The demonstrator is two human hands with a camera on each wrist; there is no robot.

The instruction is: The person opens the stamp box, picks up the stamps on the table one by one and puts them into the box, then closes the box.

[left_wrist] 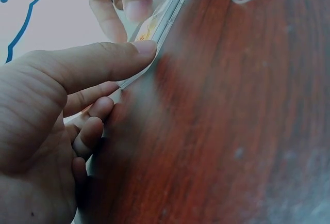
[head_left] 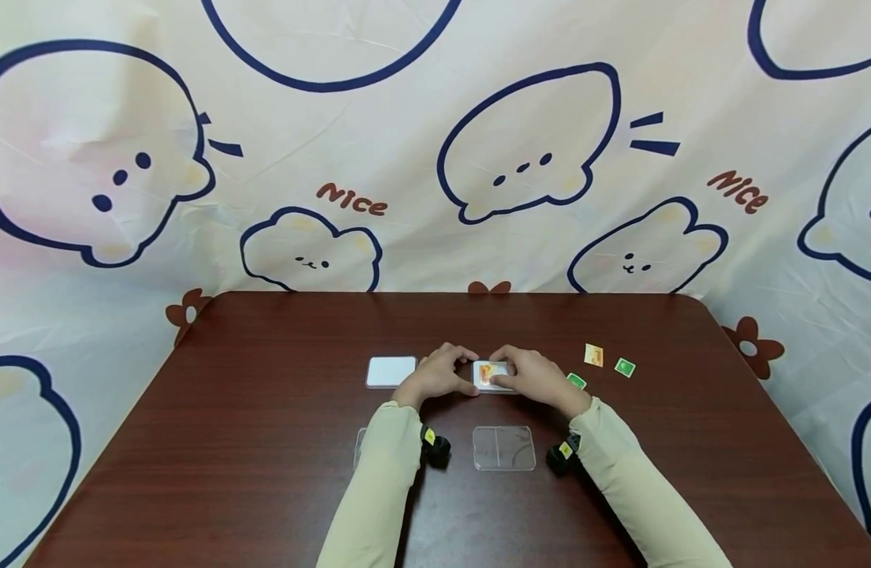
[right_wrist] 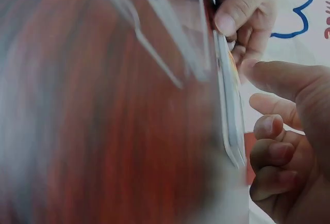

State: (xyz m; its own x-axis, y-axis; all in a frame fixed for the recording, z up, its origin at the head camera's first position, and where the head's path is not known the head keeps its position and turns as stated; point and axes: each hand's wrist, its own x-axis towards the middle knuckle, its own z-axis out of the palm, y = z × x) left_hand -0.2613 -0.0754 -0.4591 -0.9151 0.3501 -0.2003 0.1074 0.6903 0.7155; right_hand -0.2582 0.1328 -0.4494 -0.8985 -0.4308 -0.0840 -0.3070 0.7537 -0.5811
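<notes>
**Fingers [left_wrist: 89, 135] of both hands at a flat case [right_wrist: 233, 111], counter [head_left: 265, 442] setting**

Nearest: two pale yellow-green sleeves, left sleeve [head_left: 379, 481] and right sleeve [head_left: 634, 481], each with a black wrist device [head_left: 436, 450] bearing a yellow mark.

Next: one clear rectangular cover [head_left: 504, 448], lying on the dark red-brown wood between the forearms. Second clear piece [head_left: 356, 448], mostly hidden by the left sleeve; only an edge shows.

Beyond these: one flat case, pale with a clear rim, between the two hands; on its upper face, an orange-printed piece [head_left: 487, 372].
- Left hand [head_left: 439, 372]: thumb and forefinger a little apart, pinching the case at its left end; remaining fingers curled.
- Right hand [head_left: 535, 375]: thumb tip over the printed face, forefinger toward the far edge, a gap between them, other fingers curled; whether it grips the case or the piece cannot be told.

Same row: one white flat box [head_left: 391, 372], just left of the left hand. Near green piece [head_left: 577, 381], just beside the right hand and partly covered. Far green piece [head_left: 625, 367], further right. Loose orange piece [head_left: 594, 355], slightly beyond both.

Farthest: pale backdrop [head_left: 407, 158], blue-outlined cartoon figures, brown flowers, lettering "Nice".
</notes>
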